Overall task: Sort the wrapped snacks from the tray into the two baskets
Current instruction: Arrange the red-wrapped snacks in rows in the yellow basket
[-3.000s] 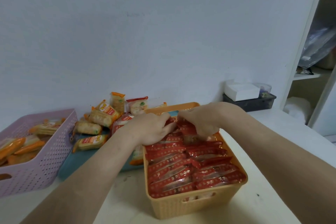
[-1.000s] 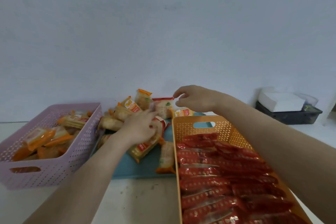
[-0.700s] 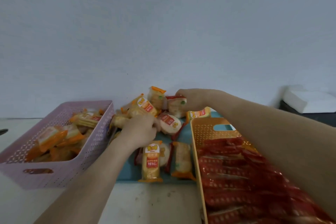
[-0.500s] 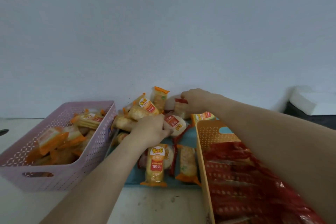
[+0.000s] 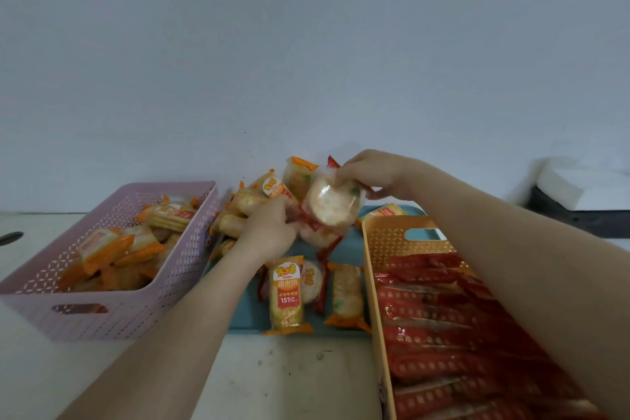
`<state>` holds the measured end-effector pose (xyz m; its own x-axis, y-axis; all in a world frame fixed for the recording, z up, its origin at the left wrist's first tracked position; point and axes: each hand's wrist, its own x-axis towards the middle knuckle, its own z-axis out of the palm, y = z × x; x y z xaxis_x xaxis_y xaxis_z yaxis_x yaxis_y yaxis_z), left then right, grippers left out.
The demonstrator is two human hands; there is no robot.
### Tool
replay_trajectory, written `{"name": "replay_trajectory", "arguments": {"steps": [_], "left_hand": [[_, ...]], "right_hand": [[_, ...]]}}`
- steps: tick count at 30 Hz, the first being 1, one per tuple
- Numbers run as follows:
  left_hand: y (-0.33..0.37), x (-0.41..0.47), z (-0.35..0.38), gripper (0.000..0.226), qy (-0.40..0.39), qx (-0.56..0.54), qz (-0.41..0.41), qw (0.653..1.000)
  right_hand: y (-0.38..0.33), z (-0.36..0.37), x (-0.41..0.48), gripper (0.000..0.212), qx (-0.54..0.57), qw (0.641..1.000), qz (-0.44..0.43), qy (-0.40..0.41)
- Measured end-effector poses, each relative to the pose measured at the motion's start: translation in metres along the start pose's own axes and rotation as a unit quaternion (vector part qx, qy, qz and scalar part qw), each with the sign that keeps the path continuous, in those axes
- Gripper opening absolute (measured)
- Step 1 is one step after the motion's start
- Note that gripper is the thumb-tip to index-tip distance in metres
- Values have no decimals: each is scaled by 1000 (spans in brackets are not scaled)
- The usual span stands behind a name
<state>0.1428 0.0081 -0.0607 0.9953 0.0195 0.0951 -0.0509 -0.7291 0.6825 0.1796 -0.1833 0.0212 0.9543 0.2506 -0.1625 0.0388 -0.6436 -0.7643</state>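
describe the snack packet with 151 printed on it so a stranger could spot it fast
Start at the teal tray between the two baskets. On its near edge lies an orange-trimmed snack packet, lengthwise toward you. Unlike the orange-trimmed packet to its right, it shows a red label reading 151.

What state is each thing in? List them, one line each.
Right hand: lifting a round red-edged snack.
Left hand: closed on red-edged packets in the pile.
Purple basket: partly filled with orange-wrapped snacks.
Orange basket: packed with red packets in rows.
Teal tray: some snacks left.
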Motion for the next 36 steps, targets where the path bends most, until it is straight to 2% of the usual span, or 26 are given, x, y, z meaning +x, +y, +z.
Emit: {"name": "replay_trajectory", "arguments": {"steps": [2, 4, 6, 7, 8, 10, 11, 14, 16, 17, 19, 21, 22, 24, 26, 27, 30, 34, 36], "left_hand": [[5, -8, -5, 14, 20, -168, -22, 985], [14, -17, -11, 14, 14, -324, -51, 944], [19, -28, -17, 12, -25, -430, -71, 900], [19, -31, -19, 8, -53, -425, -73, 901], [16, -33, -20, 11, -81, -362, -67, 926], [6, -38, -19, 39, -153, -121, -35, 980], [5, -42, -18, 52, -195, -1, -16, 981], [11, -48, -12, 70, -272, 246, 22, 930], [17, -45, -9, 68, -240, 328, 40, 913], [19, -43, -8, 67, -196, 342, 62, 917], [18, -41, -6, 61, -62, 283, 106, 951], [18, -44, -6, 57, 67, 123, 116, 983], [20, -44, -8, 59, 119, 36, 97, 988], [24, -45, -15, 64, 167, -155, 34, 973], [37, -49, -22, 67, 142, -378, 5, 915], [46, -53, -25, 72, 125, -431, 13, 894], [78, -68, -23, 80, 114, -390, 68, 911], [108, -78, -13, 54, 111, -321, 122, 932], [119, -76, -12, 61, 108, -264, 151, 946]], "right_hand": [[3, 3, -8, 20, 46, 996, 15, -80], [3, 5, -12, 28, 157, 979, 4, -128], [1, 8, -16, 28, 241, 962, -29, -121], [-1, 9, -17, 31, 247, 963, -45, -94], [-1, 11, -15, 34, 241, 967, -57, -57], [-1, 13, -14, 43, 233, 970, -68, 28], [0, 13, -14, 48, 235, 967, -71, 64], [4, 12, -19, 45, 181, 972, -91, 120], [5, 13, -24, 34, 147, 976, -103, 125], [6, 13, -28, 31, 137, 976, -111, 132], [7, 12, -35, 33, 104, 973, -140, 153], [9, 7, -44, 39, 56, 965, -177, 185], [10, 4, -47, 41, 37, 959, -194, 203], [11, 0, -56, 42, 23, 950, -218, 223], [12, -2, -63, 42, 18, 949, -230, 215], [12, -2, -69, 42, 9, 950, -235, 207], [7, -1, -83, 40, -2, 944, -269, 192], [-3, -12, -117, 36, 84, 947, -271, 151], [-1, -24, -136, 38, 71, 957, -258, 109]]}}
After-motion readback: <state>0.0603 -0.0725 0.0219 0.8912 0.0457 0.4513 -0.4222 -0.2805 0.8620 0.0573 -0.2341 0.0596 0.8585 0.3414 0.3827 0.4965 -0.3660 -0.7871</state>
